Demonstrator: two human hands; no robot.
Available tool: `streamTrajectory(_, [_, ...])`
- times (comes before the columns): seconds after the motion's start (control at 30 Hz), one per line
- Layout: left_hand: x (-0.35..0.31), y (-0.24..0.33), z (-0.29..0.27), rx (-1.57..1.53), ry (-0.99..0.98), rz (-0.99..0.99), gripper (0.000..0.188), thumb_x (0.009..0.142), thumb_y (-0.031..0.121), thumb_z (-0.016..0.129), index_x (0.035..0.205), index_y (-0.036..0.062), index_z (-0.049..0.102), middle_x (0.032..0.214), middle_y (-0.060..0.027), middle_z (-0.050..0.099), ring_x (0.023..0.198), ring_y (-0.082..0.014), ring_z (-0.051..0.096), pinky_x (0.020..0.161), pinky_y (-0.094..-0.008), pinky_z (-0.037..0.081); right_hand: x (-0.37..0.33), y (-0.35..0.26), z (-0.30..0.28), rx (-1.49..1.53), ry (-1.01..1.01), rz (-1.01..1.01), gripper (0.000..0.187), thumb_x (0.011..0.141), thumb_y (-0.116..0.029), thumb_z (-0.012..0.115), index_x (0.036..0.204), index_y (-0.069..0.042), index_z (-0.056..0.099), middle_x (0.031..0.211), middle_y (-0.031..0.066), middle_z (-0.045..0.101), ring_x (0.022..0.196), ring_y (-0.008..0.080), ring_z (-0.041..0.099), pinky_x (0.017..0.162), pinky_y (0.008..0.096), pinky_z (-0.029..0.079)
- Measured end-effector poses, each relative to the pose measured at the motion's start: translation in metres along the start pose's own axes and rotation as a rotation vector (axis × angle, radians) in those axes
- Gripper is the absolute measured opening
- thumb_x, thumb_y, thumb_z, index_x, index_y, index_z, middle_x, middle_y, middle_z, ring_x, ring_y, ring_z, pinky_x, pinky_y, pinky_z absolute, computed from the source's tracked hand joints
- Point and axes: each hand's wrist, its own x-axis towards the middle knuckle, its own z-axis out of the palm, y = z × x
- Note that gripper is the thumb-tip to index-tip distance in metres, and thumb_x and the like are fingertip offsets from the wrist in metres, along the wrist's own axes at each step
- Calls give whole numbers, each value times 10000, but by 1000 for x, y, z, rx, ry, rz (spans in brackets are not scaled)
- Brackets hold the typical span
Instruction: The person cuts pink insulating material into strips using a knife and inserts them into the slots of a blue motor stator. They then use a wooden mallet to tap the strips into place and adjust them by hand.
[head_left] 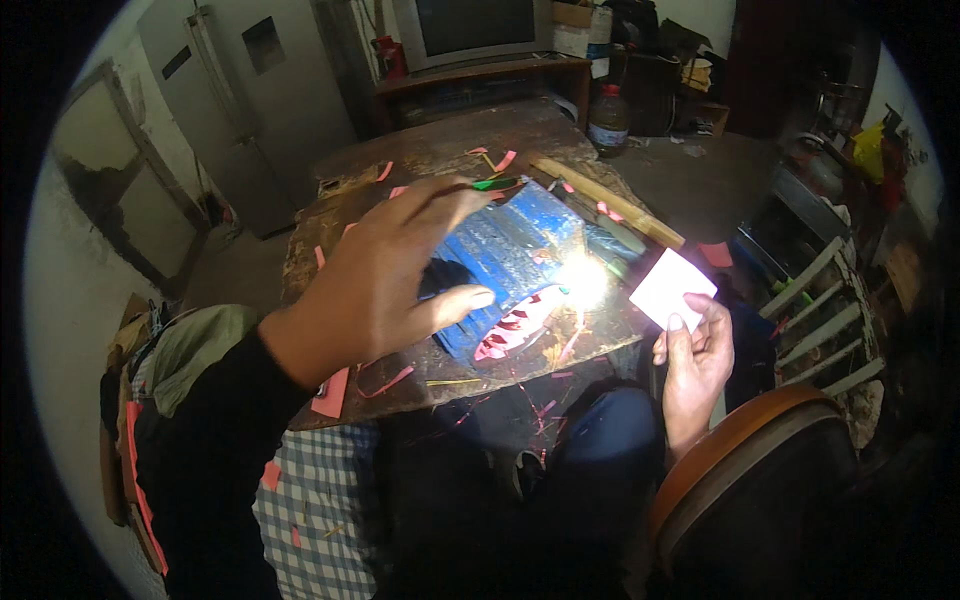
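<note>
A blue ribbed motor housing (525, 235) lies tilted on a worn wooden table (600, 350). Pink paper liners (517, 322) line its round opening, which faces me. Over the housing's left side arches my left hand (385, 270), thumb and fingers apart; whether it touches the metal I cannot tell. By its fingertips is a small green thing (495, 184). To the right of the table my right hand (697, 365) pinches a square piece of paper (668, 283), which looks nearly white under the light. A bright glare hides the housing's right edge.
Pink paper scraps (332, 392) lie around the tabletop. A wooden stick (610, 203) runs along its right side. Checked cloth (325, 510) is at the lower left, an orange-rimmed round seat (740, 440) at the lower right. Beyond stand a plastic bottle (608, 125), a slatted chair (830, 310) and a fridge (240, 110).
</note>
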Motion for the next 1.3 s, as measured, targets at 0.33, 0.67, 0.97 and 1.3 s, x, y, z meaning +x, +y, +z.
streamTrajectory(0.33, [63,-53,55,56,-179,-3,985,997,592,822,1693,-9,469,1757,-277,425,1585,-477,493,1310,-537,443,102,44,49,-912,-281,-282,669,922,16,782,1573,-61,651,1573,278,622,1434,446,629,1178,465,541])
streamTrajectory(0.67, [131,-71,103,-34,-238,178,863,950,661,822,1516,22,695,1612,-267,617,1453,-476,627,1205,-539,524,14,22,27,-520,-337,-147,214,1007,37,743,1218,41,781,1344,178,738,1119,281,752,944,374,633])
streamTrajectory(0.97, [164,-58,107,283,-520,40,800,996,826,665,1196,86,892,993,-224,840,1006,-414,819,961,-556,609,-5,6,30,-408,-390,-51,237,969,33,788,1205,35,812,1287,211,755,1157,351,764,1026,418,617])
streamTrajectory(1.3, [127,-103,59,293,-538,-725,808,1145,720,475,1496,42,739,1542,-271,686,1355,-391,725,1115,-544,579,-15,-29,24,-546,-358,-280,276,943,10,768,1216,40,803,1338,226,731,1231,393,731,1086,481,596])
